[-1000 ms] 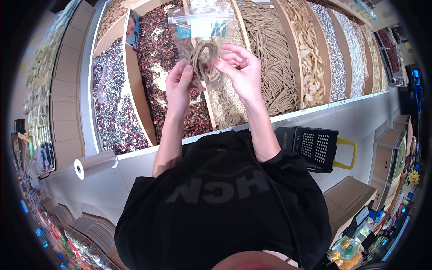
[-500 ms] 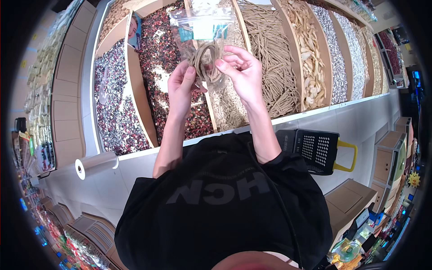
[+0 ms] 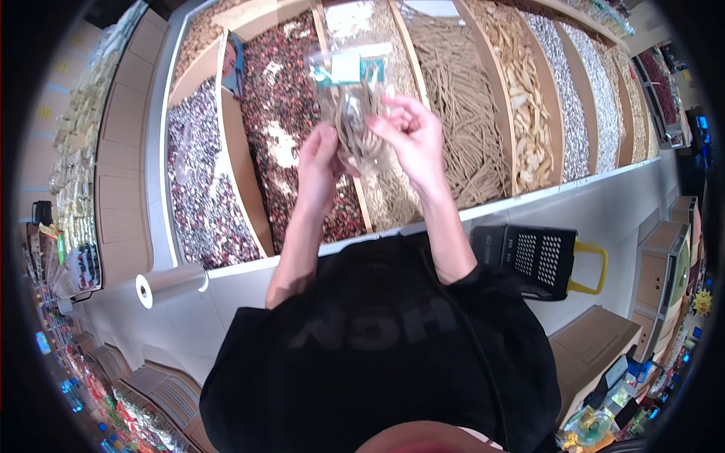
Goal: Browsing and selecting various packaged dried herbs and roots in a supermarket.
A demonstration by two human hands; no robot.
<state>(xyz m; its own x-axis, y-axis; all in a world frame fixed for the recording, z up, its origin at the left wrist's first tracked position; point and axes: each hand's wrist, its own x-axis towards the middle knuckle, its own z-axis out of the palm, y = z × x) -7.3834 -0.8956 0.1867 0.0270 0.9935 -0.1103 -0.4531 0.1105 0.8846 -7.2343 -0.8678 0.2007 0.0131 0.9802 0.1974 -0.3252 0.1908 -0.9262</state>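
Both hands hold up a clear plastic bag [image 3: 355,113] with a green-and-white label near its top. Grey-brown strips, looking like a dried food, lie coiled inside it. My left hand [image 3: 319,162] pinches the bag's lower left side with the thumb in front. On the opposite edge, my right hand [image 3: 413,143] grips with thumb and bent fingers. Beneath the bag are a bin of dark red and black mixed pieces [image 3: 283,106] and a bin of pale beige pieces [image 3: 393,196]. The strips' exact kind cannot be made out.
Right of the bag, wooden dividers separate a bin of thin brown sticks [image 3: 464,113] from one of pale dried slices [image 3: 525,106]. A black basket with a yellow handle [image 3: 540,260] stands on the floor at right. A plastic film roll [image 3: 170,285] sits by the counter's left corner.
The bag and both hands sit slightly lower and further right in the picture. The whole scene has shifted a little the same way. Both hands keep their grip.
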